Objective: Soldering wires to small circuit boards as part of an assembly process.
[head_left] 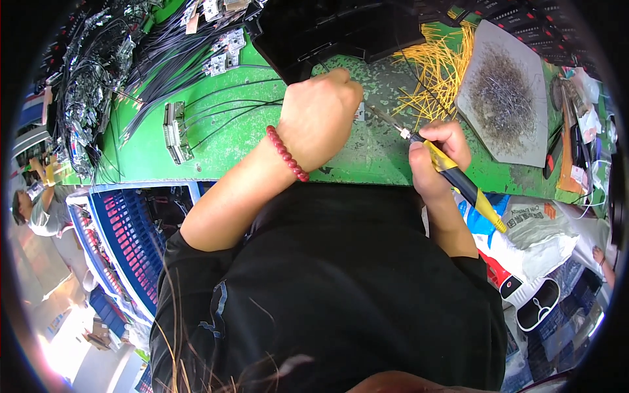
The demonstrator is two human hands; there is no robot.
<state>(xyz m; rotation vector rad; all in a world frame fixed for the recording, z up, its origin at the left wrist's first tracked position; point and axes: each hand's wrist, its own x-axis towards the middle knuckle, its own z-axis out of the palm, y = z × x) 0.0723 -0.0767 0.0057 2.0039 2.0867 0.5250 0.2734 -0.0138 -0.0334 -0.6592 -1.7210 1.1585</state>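
Observation:
My right hand [440, 156] grips a soldering iron [466, 190] with a yellow and black handle. Its metal tip slants up and left, close to the fingers of my left hand [320, 116]. That left hand, with a red bead bracelet at the wrist, is curled closed over the green bench, back upward. What its fingers pinch is hidden beneath it. Thin black cables [239, 105] run from the left in under this hand. A small pale metal piece [360, 112] shows just beside its knuckles. Further left, a stack of silvery metal parts [175, 133] sits at the cables' other ends.
Yellow sticks of wire or tubing [432, 72] lie beyond my right hand. A grey slab [472, 124] carries dark metal bits. A black box-like object [334, 39] stands at the back. Cable bundles [167, 59] and tangled parts [95, 98] fill the left. A blue crate [128, 242] stands below.

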